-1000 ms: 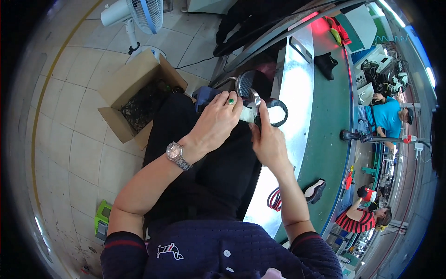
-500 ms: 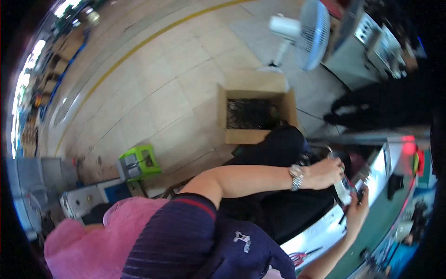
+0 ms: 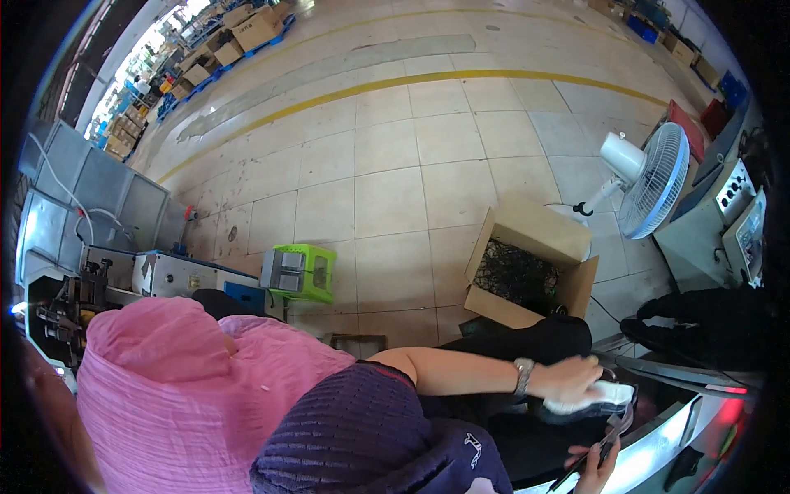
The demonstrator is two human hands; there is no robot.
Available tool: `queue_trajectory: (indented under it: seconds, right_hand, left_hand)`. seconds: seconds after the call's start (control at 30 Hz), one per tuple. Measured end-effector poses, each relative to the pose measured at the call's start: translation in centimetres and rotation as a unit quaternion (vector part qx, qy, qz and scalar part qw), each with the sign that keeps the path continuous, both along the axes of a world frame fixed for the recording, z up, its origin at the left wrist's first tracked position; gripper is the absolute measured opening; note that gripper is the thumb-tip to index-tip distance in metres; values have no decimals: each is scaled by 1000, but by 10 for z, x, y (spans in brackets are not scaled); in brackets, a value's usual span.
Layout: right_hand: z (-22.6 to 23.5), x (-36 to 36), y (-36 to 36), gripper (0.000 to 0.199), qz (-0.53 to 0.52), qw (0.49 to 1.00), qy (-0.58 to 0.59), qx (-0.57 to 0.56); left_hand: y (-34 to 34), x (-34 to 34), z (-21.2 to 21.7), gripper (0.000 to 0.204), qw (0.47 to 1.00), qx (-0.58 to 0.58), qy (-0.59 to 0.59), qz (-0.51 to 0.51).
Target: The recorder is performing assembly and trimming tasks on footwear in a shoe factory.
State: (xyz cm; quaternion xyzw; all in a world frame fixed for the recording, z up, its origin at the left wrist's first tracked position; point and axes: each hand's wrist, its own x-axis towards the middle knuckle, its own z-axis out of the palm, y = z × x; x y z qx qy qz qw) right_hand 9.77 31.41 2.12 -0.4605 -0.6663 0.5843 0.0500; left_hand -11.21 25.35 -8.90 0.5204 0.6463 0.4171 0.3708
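My left hand [image 3: 569, 381], with a metal watch on its wrist, reaches across my dark-clothed lap. It is closed on a soft-looking white piece [image 3: 611, 393], its fingers partly smeared by motion. Below, my right hand [image 3: 594, 471] curls around a thin dark piece with a greyish part [image 3: 615, 426] rising from its upper end, close to the white piece. The exact kind of either piece is too blurred to tell. A bright white work surface [image 3: 658, 440] lies beside both hands.
An open cardboard box [image 3: 504, 306] of tangled black strands stands on the floor near my knees. Behind it is a white fan [image 3: 654, 181]. A green plastic stool [image 3: 321, 273] carries grey items. Pink cloth [image 3: 173, 370] fills the lower left. Black fabric [image 3: 699, 329] hangs at right.
My view has swung, so the box and fan appear farther right and lower. My left hand is now over the white piece, and my right hand sits lower in the picture.
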Motion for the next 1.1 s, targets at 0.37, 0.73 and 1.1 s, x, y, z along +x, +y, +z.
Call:
queue_trajectory:
  seconds: [0.37,0.73,1.1]
  right_hand:
    - [9,-24,13,58,110,993,-29,-41]
    - [53,-67,33,62,432,835,-307,150]
    - [9,-15,6,65,273,940,-172,107]
  left_hand:
    - [-15,-12,-3,22,994,54,96,1]
    - [-30,13,12,31,974,91,207,-29]
    - [1,30,-27,79,626,-93,-774,-37]
